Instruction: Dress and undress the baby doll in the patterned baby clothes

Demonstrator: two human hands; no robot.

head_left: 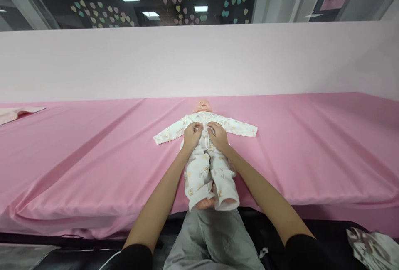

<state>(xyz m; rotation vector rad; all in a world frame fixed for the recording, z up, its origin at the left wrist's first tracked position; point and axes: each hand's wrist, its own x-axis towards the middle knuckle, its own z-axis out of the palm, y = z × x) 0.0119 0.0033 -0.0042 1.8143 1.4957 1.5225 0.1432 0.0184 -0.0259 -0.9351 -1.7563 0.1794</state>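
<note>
Head view: a doll point(203, 106) lay face up at the middle of a surface covered in pink cloth point(93, 162), its head toward the white wall point(199, 62) and its legs toward the person. It wore a white, small-patterned suit point(195, 174), the sleeves stretched out to either side; a bare foot point(205, 203) showed at one trouser cuff. The left hand point(192, 135) and right hand point(219, 136) met the chest just either side of the front opening. On each, thumb and forefinger were drawn together, pinching the suit's front edge, as far as I could see from the room; the remaining fingers were curled. A pale folded cloth point(18, 114) lay well apart, at the far left of the surface.
</note>
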